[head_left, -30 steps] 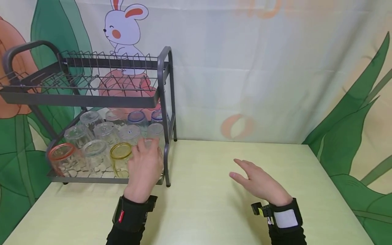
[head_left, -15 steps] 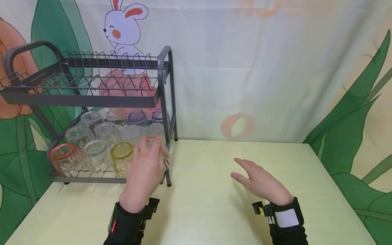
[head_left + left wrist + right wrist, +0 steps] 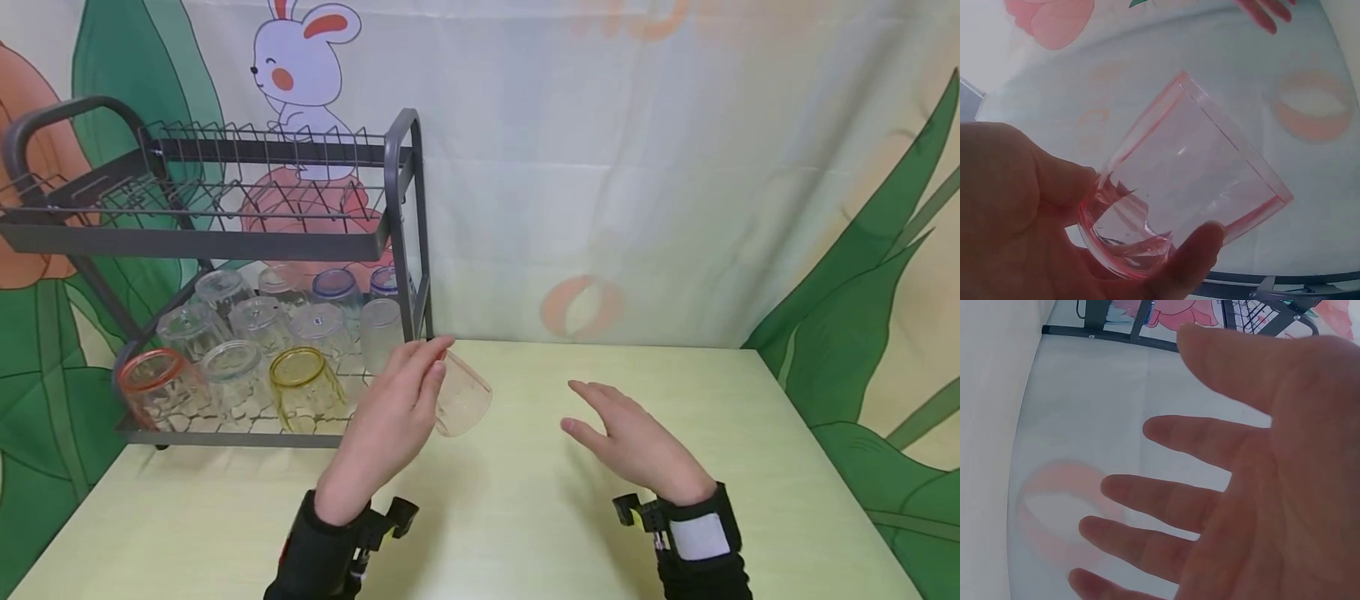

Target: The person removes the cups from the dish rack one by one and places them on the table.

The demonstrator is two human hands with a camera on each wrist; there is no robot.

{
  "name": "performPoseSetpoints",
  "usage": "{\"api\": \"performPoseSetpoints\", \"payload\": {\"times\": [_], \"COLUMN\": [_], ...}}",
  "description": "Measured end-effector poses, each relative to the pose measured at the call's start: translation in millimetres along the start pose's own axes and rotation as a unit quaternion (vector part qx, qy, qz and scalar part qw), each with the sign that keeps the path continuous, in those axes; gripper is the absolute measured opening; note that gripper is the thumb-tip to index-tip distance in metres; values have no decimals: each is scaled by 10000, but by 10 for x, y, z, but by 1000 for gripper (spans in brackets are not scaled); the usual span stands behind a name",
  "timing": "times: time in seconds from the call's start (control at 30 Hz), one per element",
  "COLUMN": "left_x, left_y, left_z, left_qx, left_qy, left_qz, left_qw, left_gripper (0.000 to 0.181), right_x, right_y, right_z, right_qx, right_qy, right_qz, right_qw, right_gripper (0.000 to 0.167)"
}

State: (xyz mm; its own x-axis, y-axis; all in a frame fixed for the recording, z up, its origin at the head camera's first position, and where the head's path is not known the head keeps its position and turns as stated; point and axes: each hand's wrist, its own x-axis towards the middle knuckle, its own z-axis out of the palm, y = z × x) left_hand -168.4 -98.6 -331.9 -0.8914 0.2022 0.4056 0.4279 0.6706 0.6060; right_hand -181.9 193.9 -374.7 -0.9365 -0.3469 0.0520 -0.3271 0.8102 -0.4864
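1. I stand near the desk (image 3: 510, 533) and I see that the person's left hand (image 3: 393, 417) is clamped on a transparent, pink-tinted tumbler (image 3: 463, 396). The left-wrist view shows the thumb at one side of its base and the fingers at the other side.
2. This tumbler is in the air above the desk, just to the right of the dish rack (image 3: 187, 244). It is tilted, with its wide rim pointing away from the palm.
3. The right hand (image 3: 641, 442) is above the desk, further to the right. Its fingers are straight and spread apart, and the thumb also stands away from them. The two hands are well apart from each other.
4. The dish rack is dark grey and has two levels. On its lower level many glasses stand close together. In the front row I find a red-tinted glass (image 3: 163, 392) at the left, a clear glass (image 3: 236, 379) in the middle and a yellow glass (image 3: 303, 387) at the right.
5. Behind the yellow one, near the right post, there is a whitish glass (image 3: 381, 333); further back is a blue-rimmed glass (image 3: 337, 287).
6. Behind everything hangs a pale cloth (image 3: 660, 192), printed with a white rabbit (image 3: 303, 58) and big green leaves (image 3: 847, 333).
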Motion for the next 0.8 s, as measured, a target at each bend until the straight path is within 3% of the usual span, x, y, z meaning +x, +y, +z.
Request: {"api": "performPoseSetpoints", "payload": {"times": [0.23, 0.43, 0.63, 0.8], "left_x": [68, 126, 113, 94], "left_y": [-39, -86, -57, -33], "left_z": [100, 210, 265, 293], "left_qx": [-817, -1630, -2272, -2442], "left_qy": [-159, -373, -535, -571], "left_qz": [-226, -554, -547, -495], "left_qw": [9963, 9844, 9708, 9668], "left_gripper": [38, 39, 39, 39], "right_x": [-11, -7, -7, -21], "right_y": [-101, -178, -232, -264], "right_z": [-13, 5, 42, 34], "right_qx": [113, 201, 286, 456], "right_qy": [154, 185, 126, 318], "right_qz": [-115, -283, -620, -772], "right_qw": [9998, 9992, 9976, 9955], "right_gripper": [63, 62, 62, 67]}}
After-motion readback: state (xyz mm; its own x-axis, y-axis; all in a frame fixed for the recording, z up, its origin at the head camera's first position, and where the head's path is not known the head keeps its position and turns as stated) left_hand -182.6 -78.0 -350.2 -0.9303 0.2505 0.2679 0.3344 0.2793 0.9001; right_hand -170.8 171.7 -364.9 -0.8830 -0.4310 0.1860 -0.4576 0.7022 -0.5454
